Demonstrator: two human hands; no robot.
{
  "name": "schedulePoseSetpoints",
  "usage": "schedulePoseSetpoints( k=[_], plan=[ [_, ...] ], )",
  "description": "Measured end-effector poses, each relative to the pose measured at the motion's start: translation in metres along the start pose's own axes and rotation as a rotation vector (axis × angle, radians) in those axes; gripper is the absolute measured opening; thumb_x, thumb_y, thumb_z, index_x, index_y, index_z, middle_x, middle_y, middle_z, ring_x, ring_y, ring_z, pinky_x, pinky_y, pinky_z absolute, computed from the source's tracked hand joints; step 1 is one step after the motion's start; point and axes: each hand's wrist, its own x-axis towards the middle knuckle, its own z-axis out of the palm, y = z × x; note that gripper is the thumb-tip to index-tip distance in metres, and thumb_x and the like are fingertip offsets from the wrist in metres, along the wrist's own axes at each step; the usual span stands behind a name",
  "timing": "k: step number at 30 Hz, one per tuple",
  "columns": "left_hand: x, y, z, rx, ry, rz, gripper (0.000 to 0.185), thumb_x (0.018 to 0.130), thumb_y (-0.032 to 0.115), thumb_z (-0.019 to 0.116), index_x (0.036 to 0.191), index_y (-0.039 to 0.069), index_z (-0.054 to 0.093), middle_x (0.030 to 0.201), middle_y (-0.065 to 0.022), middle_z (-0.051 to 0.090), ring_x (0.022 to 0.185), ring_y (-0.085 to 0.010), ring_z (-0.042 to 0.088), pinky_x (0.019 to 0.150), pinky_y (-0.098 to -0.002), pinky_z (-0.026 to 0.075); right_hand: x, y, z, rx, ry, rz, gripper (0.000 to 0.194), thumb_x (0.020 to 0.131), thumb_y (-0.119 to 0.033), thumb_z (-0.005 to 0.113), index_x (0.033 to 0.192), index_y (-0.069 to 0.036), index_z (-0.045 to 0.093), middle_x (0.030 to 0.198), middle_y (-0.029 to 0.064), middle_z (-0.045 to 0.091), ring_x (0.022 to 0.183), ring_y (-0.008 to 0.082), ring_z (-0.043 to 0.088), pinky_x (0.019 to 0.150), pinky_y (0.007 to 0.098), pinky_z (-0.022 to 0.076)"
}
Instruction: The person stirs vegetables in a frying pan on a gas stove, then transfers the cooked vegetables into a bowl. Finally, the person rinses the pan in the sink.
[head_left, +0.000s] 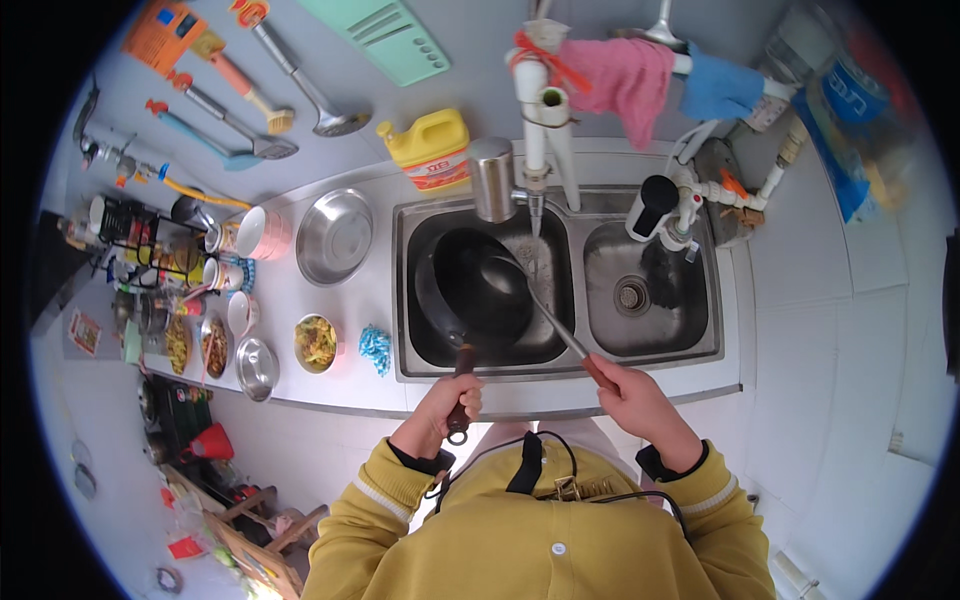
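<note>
My left hand (448, 405) grips the dark handle of a black wok (450, 292), which sits tilted in the left basin of a steel double sink (401, 360). In my right hand (637, 401) is the brown handle of a metal ladle or spatula (559, 326); its head reaches into the wok and cannot be made out fully. Above the basin, a tap (535, 206) fitted with a steel cylinder (492, 180) points down beside the wok, and what looks like water falls from it. The right basin (645, 322) holds a dark object near its drain.
Left of the sink are a crumpled blue cloth (375, 349), a bowl of food (316, 343), a steel basin (334, 237) and stacked pink bowls (262, 233). A yellow jug (429, 150) stands behind. White pipes (534, 127) rise at the back, and a white device (651, 208) overhangs the right basin.
</note>
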Motion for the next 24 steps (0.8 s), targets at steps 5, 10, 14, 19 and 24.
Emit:
schedulePoseSetpoints(
  k=[5, 10, 14, 19, 24],
  plan=[
    [-0.015, -0.008, 0.006, 0.673, 0.402, 0.302, 0.015, 0.082, 0.007, 0.062, 0.086, 0.003, 0.048, 0.060, -0.0012, 0.048, 0.045, -0.0125, 0.046, 0.041, -0.0290, 0.042, -0.022, 0.031, -0.012, 0.063, 0.120, 0.010, 0.052, 0.086, -0.003, 0.054, 0.137, -0.004, 0.048, 0.115, 0.0170, 0.067, 0.102, 0.0325, 0.065, 0.088, 0.0335, 0.0499],
    [-0.033, -0.011, 0.000, 1.213, 0.732, 0.446, 0.028, 0.079, 0.012, 0.063, 0.100, -0.003, 0.052, 0.068, -0.0140, 0.059, 0.051, -0.0253, 0.060, 0.047, -0.0372, 0.049, -0.025, 0.056, -0.014, 0.029, 0.148, 0.006, 0.053, 0.085, -0.003, 0.054, 0.138, -0.005, 0.048, 0.115, 0.0165, 0.067, 0.099, 0.0346, 0.064, 0.087, 0.0347, 0.0502],
    [-0.041, -0.015, -0.012, 1.518, 0.864, 0.634, 0.033, 0.076, 0.015, 0.063, 0.103, -0.004, 0.053, 0.080, -0.0239, 0.065, 0.066, -0.0380, 0.066, 0.061, -0.0439, 0.052, -0.024, 0.057, -0.013, 0.059, 0.165, -0.051, 0.053, 0.084, -0.003, 0.054, 0.137, -0.006, 0.049, 0.112, 0.0174, 0.067, 0.096, 0.0359, 0.064, 0.085, 0.0364, 0.0505],
    [-0.045, -0.018, -0.011, 1.450, 0.857, 0.650, 0.035, 0.076, 0.015, 0.064, 0.104, -0.003, 0.053, 0.080, -0.0230, 0.065, 0.066, -0.0360, 0.066, 0.060, -0.0427, 0.052, -0.023, 0.041, -0.019, -0.141, 0.133, -0.007, 0.054, 0.082, -0.005, 0.055, 0.136, -0.006, 0.051, 0.099, 0.0193, 0.067, 0.087, 0.0366, 0.063, 0.079, 0.0407, 0.0507],
    [-0.048, -0.014, 0.002, 0.955, 0.650, 0.439, 0.029, 0.080, 0.012, 0.065, 0.102, -0.001, 0.052, 0.070, -0.0110, 0.059, 0.053, -0.0210, 0.060, 0.049, -0.0343, 0.048, -0.016, 0.034, -0.020, -0.273, 0.157, -0.055, 0.054, 0.081, -0.006, 0.056, 0.135, -0.006, 0.052, 0.091, 0.0196, 0.065, 0.084, 0.0364, 0.062, 0.076, 0.0429, 0.0501]
  ],
)
